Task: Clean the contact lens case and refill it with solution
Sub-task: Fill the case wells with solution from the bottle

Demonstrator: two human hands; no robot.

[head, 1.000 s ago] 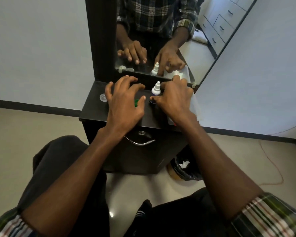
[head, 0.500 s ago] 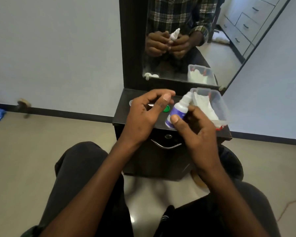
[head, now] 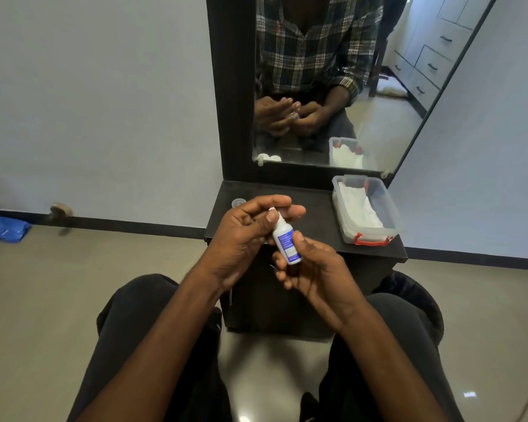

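Right hand (head: 314, 269) grips small white blue-labelled solution bottle (head: 286, 241) upright; left hand (head: 250, 233) pinches its cap at 12 o'clock, prob. to unscrew w/o spilling.

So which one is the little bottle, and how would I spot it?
Start at the tall mirror and drop down to the black dresser top below it. Just in front, both hands are raised: the right hand holds the little bottle by its body, and the left hand pinches its tip. It is the only white thing with a blue label, unlike the clear plastic box of white tissues.
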